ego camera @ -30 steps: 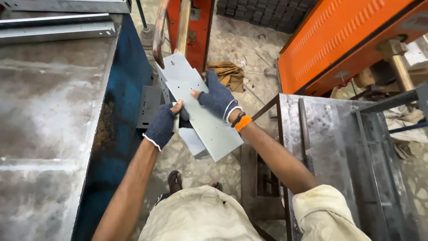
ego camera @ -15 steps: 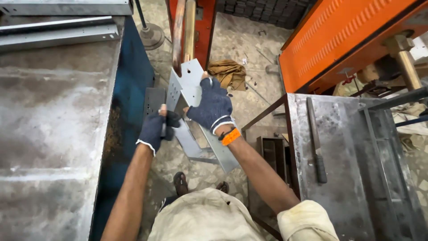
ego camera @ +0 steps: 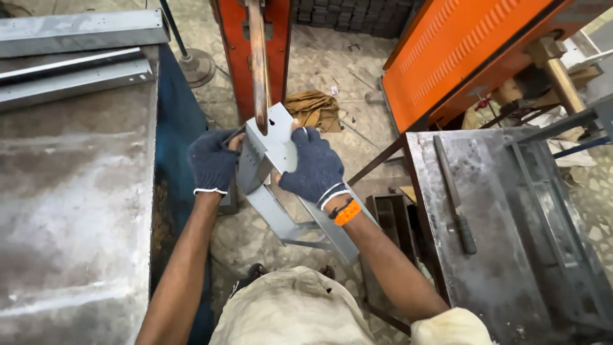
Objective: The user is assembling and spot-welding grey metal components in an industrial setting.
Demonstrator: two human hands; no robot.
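Bent grey sheet-metal channel piece (ego camera: 276, 167) at frame centre, left hand (ego camera: 212, 161) in dark knit glove gripping its 9 o'clock edge, right hand (ego camera: 314, 167) in dark glove clasping its 3 o'clock face, rusty vertical lever bar (ego camera: 257, 61) at 12 o'clock

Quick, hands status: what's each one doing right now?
Left hand: closed on the left edge of the grey metal bracket.
Right hand: closed over the bracket's upper face, gripping it.
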